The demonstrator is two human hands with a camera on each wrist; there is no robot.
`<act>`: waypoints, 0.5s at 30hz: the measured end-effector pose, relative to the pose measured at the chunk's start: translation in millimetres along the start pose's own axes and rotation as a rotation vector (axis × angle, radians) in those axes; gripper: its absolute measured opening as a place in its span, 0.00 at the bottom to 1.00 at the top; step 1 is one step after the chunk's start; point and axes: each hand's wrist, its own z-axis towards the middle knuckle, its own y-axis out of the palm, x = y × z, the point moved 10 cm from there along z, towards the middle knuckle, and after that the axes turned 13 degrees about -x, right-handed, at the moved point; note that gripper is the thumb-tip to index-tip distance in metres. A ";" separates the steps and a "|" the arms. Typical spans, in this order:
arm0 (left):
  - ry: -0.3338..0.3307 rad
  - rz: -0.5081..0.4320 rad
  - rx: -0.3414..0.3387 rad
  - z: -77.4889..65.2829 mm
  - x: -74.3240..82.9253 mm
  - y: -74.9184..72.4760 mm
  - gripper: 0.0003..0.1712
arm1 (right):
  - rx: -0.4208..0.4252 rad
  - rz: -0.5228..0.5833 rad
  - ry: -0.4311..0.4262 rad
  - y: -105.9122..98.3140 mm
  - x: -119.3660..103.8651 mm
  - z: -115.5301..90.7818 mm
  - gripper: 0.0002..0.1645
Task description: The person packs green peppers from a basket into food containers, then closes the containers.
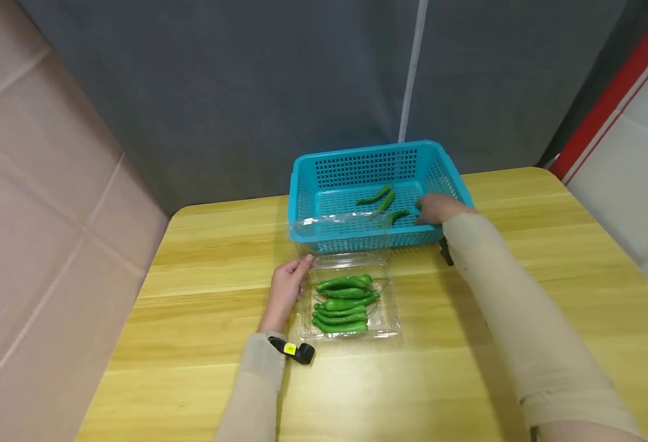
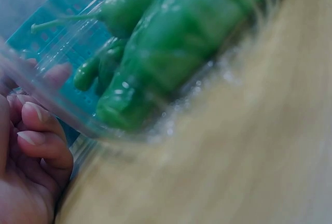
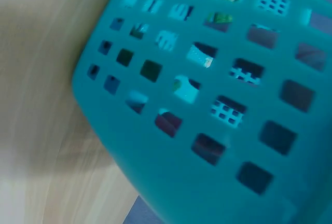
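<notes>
A clear plastic clamshell box point(image 1: 393, 325) lies on the table with its lid raised over the basket's near rim. Several green chili peppers point(image 1: 346, 304) lie side by side in it. My left hand point(image 1: 288, 285) holds the box at its left edge near the hinge; in the left wrist view its curled fingers point(image 2: 49, 149) show at the clear wall. My right hand point(image 1: 439, 209) reaches inside the right end of the blue basket point(image 1: 365, 153). A few loose chilies point(image 1: 374, 196) lie on the basket floor left of it. I cannot tell whether its fingers grip a chili.
The wooden table point(image 1: 208, 258) runs up to a dark grey curtain point(image 1: 235, 104) behind the basket. Pale padded walls point(image 1: 64, 184) stand at the left and right. In the right wrist view the basket's perforated side point(image 3: 129, 136) fills most of the picture.
</notes>
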 end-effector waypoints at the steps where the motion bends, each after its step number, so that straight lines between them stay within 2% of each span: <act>1: 0.001 0.000 -0.003 -0.1 0.4 0.4 0.24 | 0.001 -0.005 -0.005 -0.1 -0.3 0.6 0.31; 9: -0.002 0.005 0.005 -1.2 2.1 0.4 0.23 | -0.021 -0.018 -0.032 3.1 -0.4 6.7 0.23; 15: 0.006 0.007 -0.009 0.4 1.8 1.7 0.24 | -0.052 -0.017 0.017 5.3 6.5 10.6 0.13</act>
